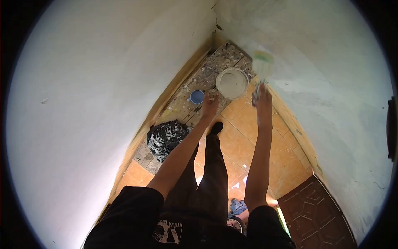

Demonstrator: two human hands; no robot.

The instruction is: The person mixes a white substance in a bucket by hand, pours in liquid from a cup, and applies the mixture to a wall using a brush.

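A wide paintbrush (263, 64), blurred by motion, is gripped by its handle in my right hand (262, 101). Its pale bristles point up and overlap the right-hand wall (315, 83) in this view. My left hand (210, 108) is held out over the paint-spattered boards, fingers loosely bent and apart. Just left of those fingers appears a blue cup (196, 97) with a handle. A round whitish bucket (232, 83), its inside pale, stands between and beyond my two hands.
Spattered boards (176, 99) run along the left wall (91, 83) into the corner. A crumpled black plastic bag (167, 139) with white smears lies there. Orange tiles (240, 137) cover the floor under my feet. A dark brown panelled door (317, 211) is at lower right, near blue cloth (237, 207).
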